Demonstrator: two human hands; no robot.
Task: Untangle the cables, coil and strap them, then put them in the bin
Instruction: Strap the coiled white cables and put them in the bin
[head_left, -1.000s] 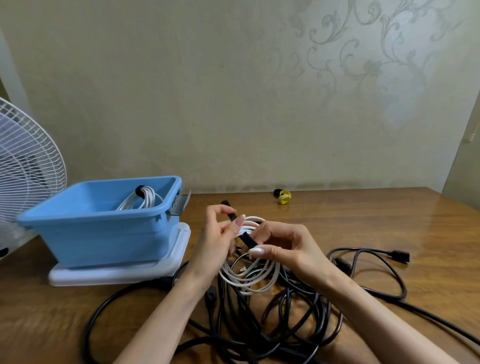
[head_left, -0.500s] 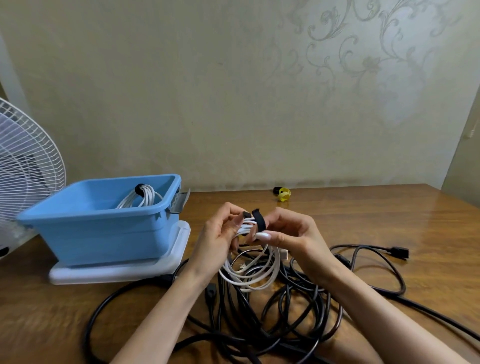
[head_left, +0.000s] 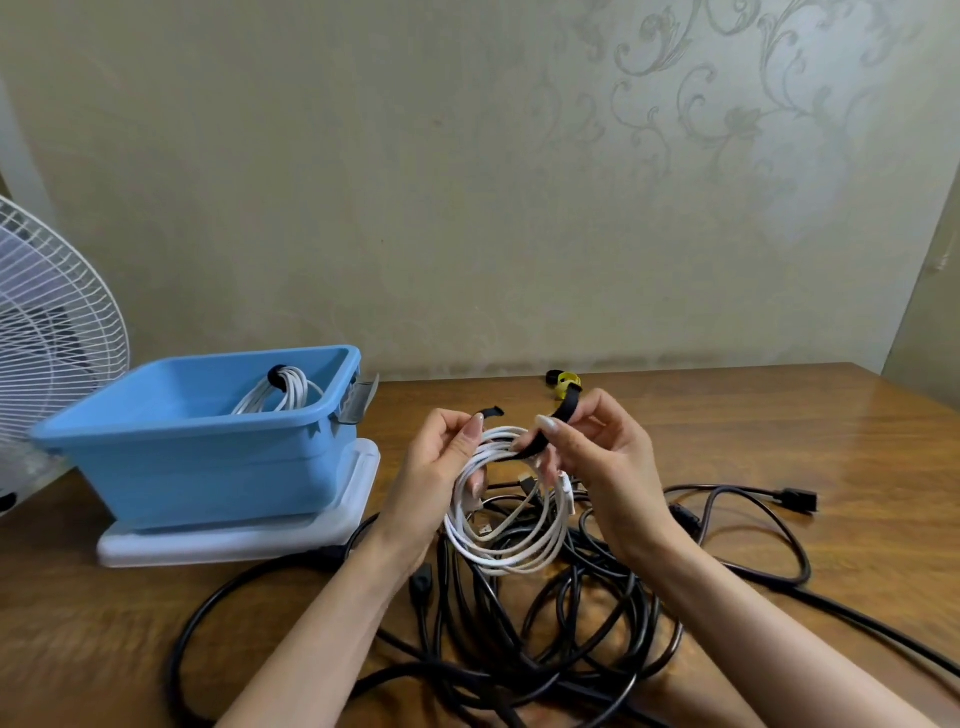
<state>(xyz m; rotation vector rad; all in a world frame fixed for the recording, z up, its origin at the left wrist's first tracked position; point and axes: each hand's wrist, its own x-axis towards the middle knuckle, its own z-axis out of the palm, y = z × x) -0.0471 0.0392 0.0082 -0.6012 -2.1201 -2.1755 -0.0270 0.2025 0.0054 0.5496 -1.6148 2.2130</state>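
Up front, L hand & R hand sit close together above the bench. L hand curls round the top of the white cable coil, thumb & forefinger pinching one end of the black strap. R hand pinches the strap's other end. Coil hangs over tangled black cables. Further left, blue bin holds another strapped white coil.
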